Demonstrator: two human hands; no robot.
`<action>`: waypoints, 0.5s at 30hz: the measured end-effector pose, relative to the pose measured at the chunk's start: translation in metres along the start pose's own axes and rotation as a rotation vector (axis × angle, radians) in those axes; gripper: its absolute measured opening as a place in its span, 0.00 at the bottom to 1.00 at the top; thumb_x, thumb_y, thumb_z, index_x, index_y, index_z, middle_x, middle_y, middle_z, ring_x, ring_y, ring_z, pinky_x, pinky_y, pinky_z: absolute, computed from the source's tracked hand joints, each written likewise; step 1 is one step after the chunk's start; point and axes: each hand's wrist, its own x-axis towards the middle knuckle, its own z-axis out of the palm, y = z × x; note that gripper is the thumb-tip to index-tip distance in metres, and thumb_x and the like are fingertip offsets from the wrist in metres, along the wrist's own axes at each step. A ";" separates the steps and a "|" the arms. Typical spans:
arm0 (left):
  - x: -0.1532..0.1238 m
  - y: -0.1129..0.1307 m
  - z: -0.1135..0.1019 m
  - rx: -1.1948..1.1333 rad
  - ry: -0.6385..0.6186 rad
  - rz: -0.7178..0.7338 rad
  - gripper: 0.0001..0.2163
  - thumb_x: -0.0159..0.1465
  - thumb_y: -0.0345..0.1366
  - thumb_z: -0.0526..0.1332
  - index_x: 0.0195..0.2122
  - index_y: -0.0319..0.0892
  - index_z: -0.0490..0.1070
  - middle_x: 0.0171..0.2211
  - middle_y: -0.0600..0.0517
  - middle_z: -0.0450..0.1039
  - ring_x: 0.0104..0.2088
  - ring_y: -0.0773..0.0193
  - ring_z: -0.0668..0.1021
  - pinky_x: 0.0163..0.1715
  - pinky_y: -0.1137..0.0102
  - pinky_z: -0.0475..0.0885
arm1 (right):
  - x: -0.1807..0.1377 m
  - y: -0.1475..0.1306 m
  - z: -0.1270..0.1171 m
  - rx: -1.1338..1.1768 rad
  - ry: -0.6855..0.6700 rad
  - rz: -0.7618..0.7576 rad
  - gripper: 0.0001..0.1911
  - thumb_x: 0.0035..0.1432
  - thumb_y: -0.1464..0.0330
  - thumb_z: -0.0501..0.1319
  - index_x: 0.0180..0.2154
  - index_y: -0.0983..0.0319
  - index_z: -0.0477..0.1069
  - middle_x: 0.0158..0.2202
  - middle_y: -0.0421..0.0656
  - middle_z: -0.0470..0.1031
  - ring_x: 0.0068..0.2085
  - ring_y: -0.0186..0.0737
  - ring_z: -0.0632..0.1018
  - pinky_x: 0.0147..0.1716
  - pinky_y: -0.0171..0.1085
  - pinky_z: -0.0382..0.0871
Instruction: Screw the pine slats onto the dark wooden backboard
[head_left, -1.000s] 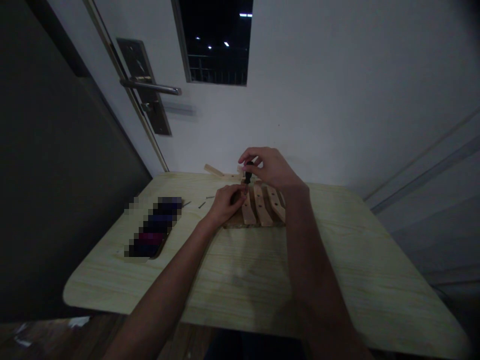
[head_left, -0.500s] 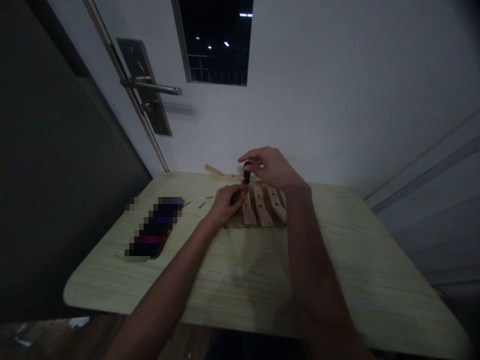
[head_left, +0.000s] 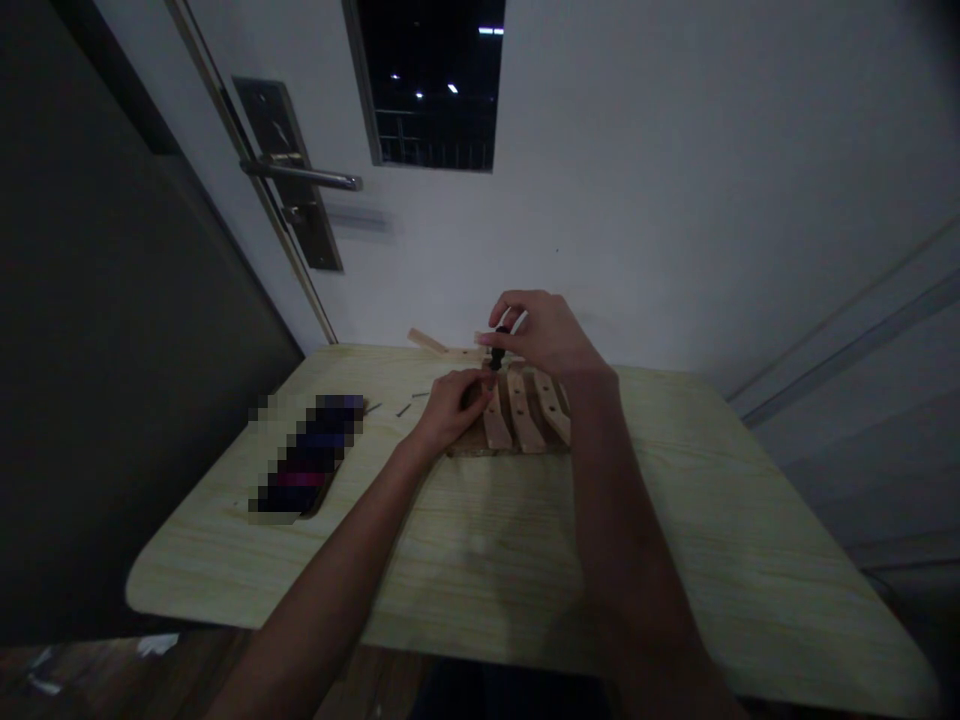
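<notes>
My right hand (head_left: pixel 536 325) grips a small black-handled screwdriver (head_left: pixel 498 352) between thumb and fingers. Its lower end points down and leans slightly, reaching my left fingertips. Low on the work, my left hand (head_left: pixel 454 398) has thumb and forefinger closed around that spot; what they pinch is too dark and small to make out. Beneath are several bent, pale wooden strips with dark holes, such as the middle strip (head_left: pixel 523 412). They lie side by side on a brown wooden board (head_left: pixel 487 452). My left hand covers part of the leftmost strip (head_left: pixel 496 428).
Loose screws (head_left: pixel 403 410) lie left of my left hand. A blurred-out phone (head_left: pixel 311 455) rests on the table's (head_left: pixel 480 560) left side. Behind the board lies another bent wooden piece (head_left: pixel 427 341). A white door (head_left: pixel 637 200) with a metal handle (head_left: pixel 300 173) stands at the table's back edge.
The screwdriver's handle has tipped a little to the right. My right fingers have shifted around it, the thumb now lying across the handle. My left hand stays in place.
</notes>
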 end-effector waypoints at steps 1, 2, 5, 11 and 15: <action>0.000 0.000 0.000 0.003 -0.001 -0.004 0.13 0.64 0.38 0.58 0.48 0.41 0.72 0.43 0.46 0.78 0.43 0.56 0.77 0.46 0.60 0.70 | 0.000 0.001 0.000 0.021 -0.008 -0.023 0.07 0.48 0.68 0.70 0.31 0.63 0.76 0.30 0.43 0.77 0.31 0.36 0.74 0.34 0.37 0.66; 0.000 0.000 0.000 0.007 -0.002 -0.008 0.13 0.63 0.38 0.58 0.48 0.42 0.72 0.43 0.46 0.78 0.43 0.56 0.77 0.46 0.60 0.70 | 0.001 0.002 -0.001 0.040 -0.012 -0.042 0.06 0.49 0.70 0.69 0.31 0.63 0.77 0.32 0.44 0.77 0.32 0.36 0.75 0.35 0.37 0.67; 0.000 0.001 -0.001 0.019 -0.006 -0.014 0.14 0.63 0.39 0.58 0.48 0.41 0.72 0.43 0.46 0.78 0.43 0.55 0.77 0.46 0.61 0.70 | 0.001 0.006 -0.001 0.049 -0.025 -0.062 0.06 0.52 0.72 0.66 0.35 0.63 0.79 0.36 0.46 0.80 0.32 0.36 0.76 0.37 0.37 0.69; -0.001 0.001 0.000 0.002 0.002 -0.013 0.14 0.63 0.38 0.58 0.48 0.41 0.72 0.44 0.46 0.78 0.43 0.55 0.77 0.46 0.60 0.71 | 0.001 0.010 -0.001 0.001 -0.058 -0.106 0.13 0.54 0.78 0.59 0.37 0.61 0.80 0.38 0.45 0.81 0.37 0.38 0.78 0.41 0.39 0.71; 0.000 0.000 0.000 -0.003 -0.003 -0.008 0.13 0.63 0.37 0.58 0.48 0.42 0.72 0.43 0.45 0.78 0.44 0.55 0.77 0.47 0.58 0.70 | 0.000 0.008 -0.002 0.013 -0.025 -0.046 0.08 0.53 0.73 0.64 0.36 0.60 0.79 0.33 0.43 0.79 0.34 0.37 0.77 0.38 0.38 0.71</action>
